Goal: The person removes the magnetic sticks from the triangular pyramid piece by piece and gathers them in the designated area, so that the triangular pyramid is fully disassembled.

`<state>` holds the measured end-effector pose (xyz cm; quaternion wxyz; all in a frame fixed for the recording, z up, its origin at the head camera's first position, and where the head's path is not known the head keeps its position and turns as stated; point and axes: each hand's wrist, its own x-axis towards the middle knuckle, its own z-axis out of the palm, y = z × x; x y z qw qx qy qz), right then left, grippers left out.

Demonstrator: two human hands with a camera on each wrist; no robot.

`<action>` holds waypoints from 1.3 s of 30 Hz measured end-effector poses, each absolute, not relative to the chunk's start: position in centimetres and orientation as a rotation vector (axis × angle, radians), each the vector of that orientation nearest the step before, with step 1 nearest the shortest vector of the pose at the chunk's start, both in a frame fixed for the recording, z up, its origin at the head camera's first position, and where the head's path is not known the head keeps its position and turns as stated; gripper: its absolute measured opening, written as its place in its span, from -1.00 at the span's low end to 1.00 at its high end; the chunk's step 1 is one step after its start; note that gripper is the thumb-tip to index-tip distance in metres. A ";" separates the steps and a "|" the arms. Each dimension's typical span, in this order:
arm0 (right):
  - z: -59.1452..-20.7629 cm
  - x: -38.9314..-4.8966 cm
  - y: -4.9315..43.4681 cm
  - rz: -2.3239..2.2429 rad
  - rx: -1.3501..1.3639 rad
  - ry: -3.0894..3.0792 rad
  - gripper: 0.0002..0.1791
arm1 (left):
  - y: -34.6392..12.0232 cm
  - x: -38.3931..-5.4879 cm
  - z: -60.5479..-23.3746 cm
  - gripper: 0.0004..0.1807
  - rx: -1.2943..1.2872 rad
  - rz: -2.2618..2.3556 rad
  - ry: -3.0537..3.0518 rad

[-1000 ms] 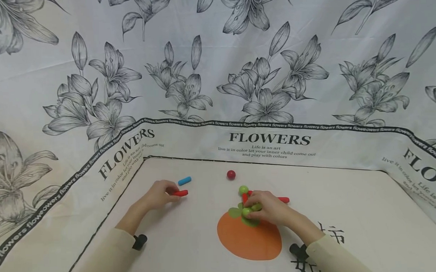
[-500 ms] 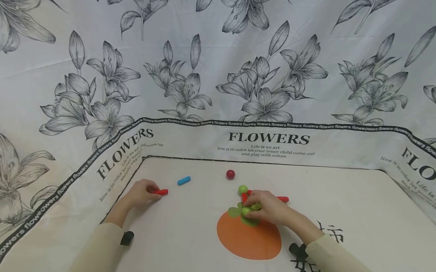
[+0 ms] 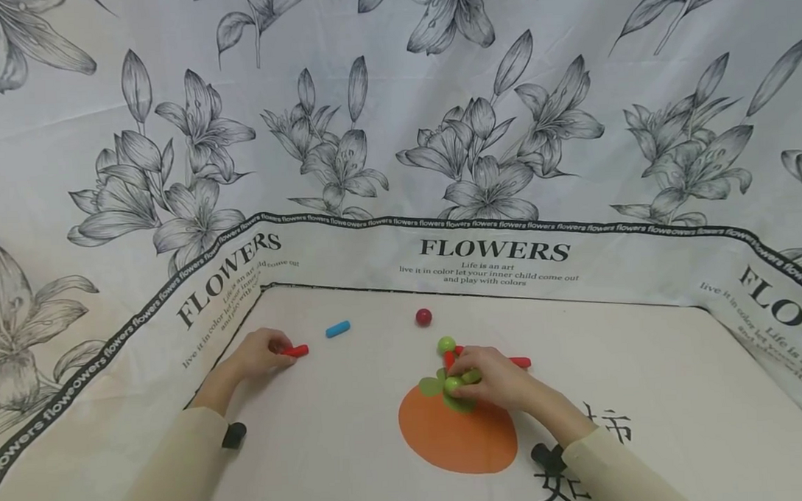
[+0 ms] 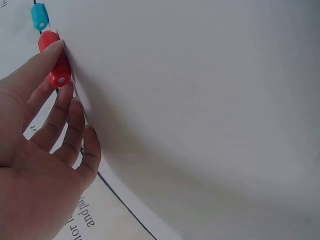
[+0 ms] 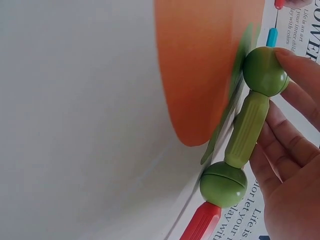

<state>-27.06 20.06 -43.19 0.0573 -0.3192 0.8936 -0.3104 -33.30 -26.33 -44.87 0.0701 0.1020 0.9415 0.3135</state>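
In the head view, my left hand [image 3: 264, 355] pinches a red magnetic rod [image 3: 297, 351] low over the left side of the table. The left wrist view shows the thumb on this rod [image 4: 61, 70]. My right hand [image 3: 495, 380] pinches a green ball [image 5: 265, 71] near the leaves of the printed orange persimmon [image 3: 457, 436]. From that ball a green rod [image 5: 247, 130] runs to a second green ball [image 5: 223, 185], with a red rod [image 5: 202, 222] beyond it. Another green ball [image 3: 446, 345] and a short red piece [image 3: 450, 361] show behind my fingers, which hide part of the assembly.
A loose blue rod [image 3: 338, 328] lies right of my left hand. Farther back is a dark red ball [image 3: 424, 317]. A flower-printed cloth [image 3: 494, 258] rises behind the white tabletop [image 3: 341, 429].
My left hand has moved left with the red rod, away from the blue rod, and then stayed there. The right hand keeps its place on the green ball.
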 end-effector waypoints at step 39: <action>-42.7 -28.5 21.7 -0.827 -0.576 3.016 -0.66 | -15.0 -31.4 -42.9 -0.43 0.769 1.059 2.769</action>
